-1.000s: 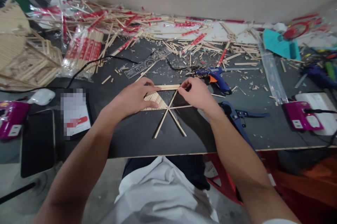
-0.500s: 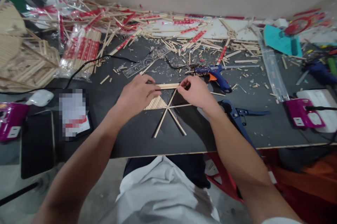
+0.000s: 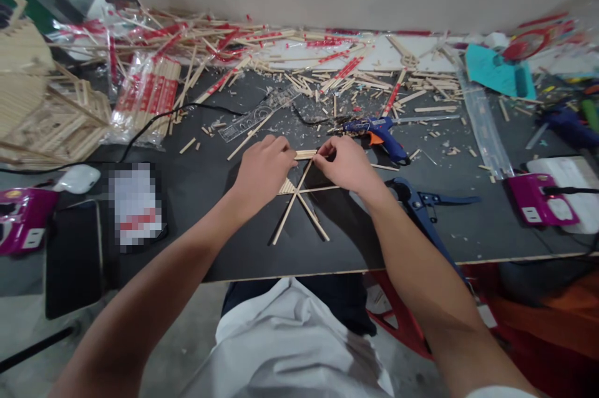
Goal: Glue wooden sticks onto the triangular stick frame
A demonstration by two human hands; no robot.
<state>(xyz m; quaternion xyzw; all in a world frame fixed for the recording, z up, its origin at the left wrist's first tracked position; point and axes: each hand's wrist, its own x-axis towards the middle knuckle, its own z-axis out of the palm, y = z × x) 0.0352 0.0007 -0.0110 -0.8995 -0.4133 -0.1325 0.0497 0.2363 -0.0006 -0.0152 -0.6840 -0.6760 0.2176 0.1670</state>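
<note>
A spoked frame of thin wooden sticks [image 3: 284, 218] lies flat on the dark table, its spokes meeting near the centre. Short sticks laid side by side fill its left wedge [image 3: 286, 187], mostly covered by my left hand. Along the upper side run several parallel wooden sticks [image 3: 306, 154]. My left hand [image 3: 264, 168] is closed over their left end, fingers bent. At their right end, where a spoke meets them, my right hand [image 3: 345, 162] pinches with thumb and forefinger. The exact hold of the fingertips is partly hidden.
A blue glue gun [image 3: 381, 133] lies behind my right hand, and blue-handled cutters [image 3: 416, 201] lie right of it. Offcuts and red-wrapped chopsticks [image 3: 154, 89] spread along the back. A phone [image 3: 73, 261] and purple power sockets [image 3: 540, 199] sit near the sides.
My left hand has slid right along the upper sticks, closer to my right hand, and covers more of the filled wedge. A loose stick behind it shows more fully. My right hand stays nearly still.
</note>
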